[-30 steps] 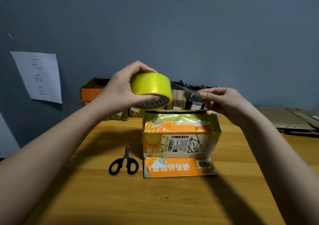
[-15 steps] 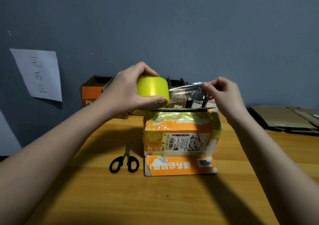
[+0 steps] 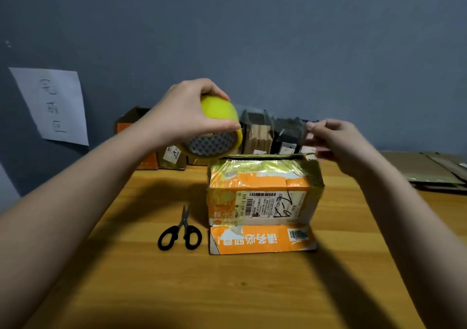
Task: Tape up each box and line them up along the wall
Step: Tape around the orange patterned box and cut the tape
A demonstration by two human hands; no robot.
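Observation:
An orange and white cardboard box (image 3: 262, 197) stands on the wooden table (image 3: 227, 290), one flap lying flat toward me. My left hand (image 3: 184, 111) grips a yellow tape roll (image 3: 217, 129) just above the box's top left corner. My right hand (image 3: 336, 141) pinches the free end of a clear tape strip (image 3: 275, 124) stretched from the roll, above the box's top right corner. The strip hangs in the air over the box top. Black scissors (image 3: 180, 230) lie to the left of the box.
Several boxes (image 3: 257, 136) stand in a row against the blue-grey wall behind the tape. A white paper sign (image 3: 50, 105) is stuck on the wall at left. Flattened cardboard sheets (image 3: 427, 172) lie at the table's right rear.
My right hand has pulled the tape end farther right, lengthening the strip. The roll has tilted so its patterned core faces me.

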